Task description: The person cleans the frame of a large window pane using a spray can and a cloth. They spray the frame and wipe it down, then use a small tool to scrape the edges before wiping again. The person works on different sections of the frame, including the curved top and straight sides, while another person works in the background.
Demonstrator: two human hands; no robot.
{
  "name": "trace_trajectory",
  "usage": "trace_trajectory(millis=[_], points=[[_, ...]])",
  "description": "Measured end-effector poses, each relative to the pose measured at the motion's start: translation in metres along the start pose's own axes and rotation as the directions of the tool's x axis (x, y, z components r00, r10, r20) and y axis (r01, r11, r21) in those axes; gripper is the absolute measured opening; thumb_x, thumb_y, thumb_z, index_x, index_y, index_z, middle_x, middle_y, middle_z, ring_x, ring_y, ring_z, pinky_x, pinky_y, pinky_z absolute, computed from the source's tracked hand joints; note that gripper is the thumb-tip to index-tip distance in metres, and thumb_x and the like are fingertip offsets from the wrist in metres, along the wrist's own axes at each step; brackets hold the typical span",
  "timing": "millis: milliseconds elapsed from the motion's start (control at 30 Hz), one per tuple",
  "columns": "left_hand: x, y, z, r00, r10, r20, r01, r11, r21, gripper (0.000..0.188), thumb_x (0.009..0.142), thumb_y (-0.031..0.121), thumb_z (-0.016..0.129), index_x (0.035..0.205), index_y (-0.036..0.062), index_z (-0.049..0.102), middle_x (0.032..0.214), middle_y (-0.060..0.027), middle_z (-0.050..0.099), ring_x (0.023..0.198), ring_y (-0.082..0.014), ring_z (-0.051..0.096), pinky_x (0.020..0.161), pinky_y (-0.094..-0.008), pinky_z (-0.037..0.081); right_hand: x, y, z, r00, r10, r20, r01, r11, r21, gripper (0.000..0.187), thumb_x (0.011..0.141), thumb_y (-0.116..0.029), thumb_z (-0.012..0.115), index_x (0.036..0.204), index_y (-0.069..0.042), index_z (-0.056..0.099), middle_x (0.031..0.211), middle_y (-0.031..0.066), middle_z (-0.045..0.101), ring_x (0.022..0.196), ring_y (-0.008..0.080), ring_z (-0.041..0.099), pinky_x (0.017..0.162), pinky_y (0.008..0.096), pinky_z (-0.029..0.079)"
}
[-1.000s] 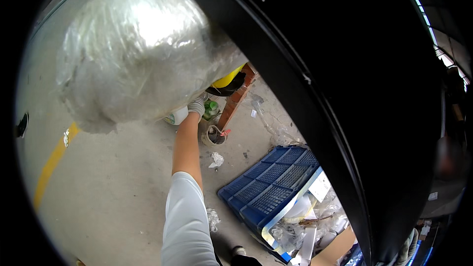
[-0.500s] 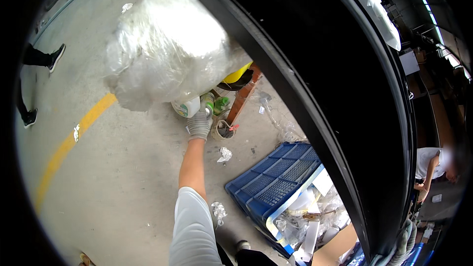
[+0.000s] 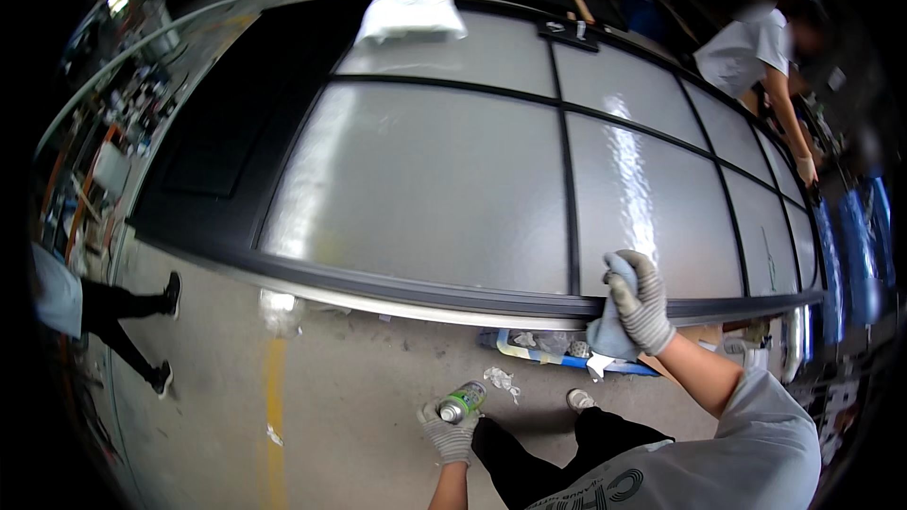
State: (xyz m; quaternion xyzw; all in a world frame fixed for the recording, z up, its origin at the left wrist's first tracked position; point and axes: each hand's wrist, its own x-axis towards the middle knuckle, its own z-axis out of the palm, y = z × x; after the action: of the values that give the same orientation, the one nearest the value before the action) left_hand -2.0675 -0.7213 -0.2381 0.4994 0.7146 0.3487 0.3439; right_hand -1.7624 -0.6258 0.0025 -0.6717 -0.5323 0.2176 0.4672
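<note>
Brought nearer, the can (image 3: 465, 399) is wrapped by left fingers (image 3: 431, 415), seemingly for security. Cloth (image 3: 611, 333) is clutched by right fingers (image 3: 646, 278).

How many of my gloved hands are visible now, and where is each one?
2: the left hand, low in the view, holds a green can; the right hand, farther right, holds a blue-grey cloth by the near edge of the black-framed panel.

- Aerosol can (image 3: 462, 402) in left hand (image 3: 448, 434), before the glazed panel (image 3: 425, 189)
- Cloth (image 3: 613, 332) in right hand (image 3: 646, 307), at panel's near edge
- Crate (image 3: 573, 361) below that edge
- 1 co-worker (image 3: 744, 52) at panel's far right
</note>
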Motion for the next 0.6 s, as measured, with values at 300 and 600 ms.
trace_trajectory(millis=[300,600], points=[[-0.111,0.188,-0.060,0.838,0.418,0.351,-0.410,0.906,-0.103,0.068,0.047,0.023,0.085,0.101,0.0043,0.049,0.101,-0.0145,0.047,0.092,-0.0317,0.051,0.081,-0.0447,0.044,-0.170,0.057,-0.050,0.815,0.559,0.151,-0.563,0.826,-0.020,0.044,0.089,-0.038,0.061,0.116,-0.003,0.058,0.101,0.0133,0.065,0.094,0.0231,0.062,0.084,0.0353,0.048],[-0.249,0.335,0.056,0.389,0.852,0.350,-0.868,0.466,-0.170,0.081,0.046,0.037,0.089,0.106,0.0053,0.046,0.100,-0.0137,0.047,0.092,-0.0327,0.049,0.083,-0.0453,0.042,-0.294,0.107,-0.170,0.628,0.642,0.441,-0.682,0.180,0.709,0.046,0.093,-0.039,0.059,0.123,-0.004,0.058,0.120,0.0064,0.061,0.109,0.0160,0.056,0.097,0.0307,0.043]])
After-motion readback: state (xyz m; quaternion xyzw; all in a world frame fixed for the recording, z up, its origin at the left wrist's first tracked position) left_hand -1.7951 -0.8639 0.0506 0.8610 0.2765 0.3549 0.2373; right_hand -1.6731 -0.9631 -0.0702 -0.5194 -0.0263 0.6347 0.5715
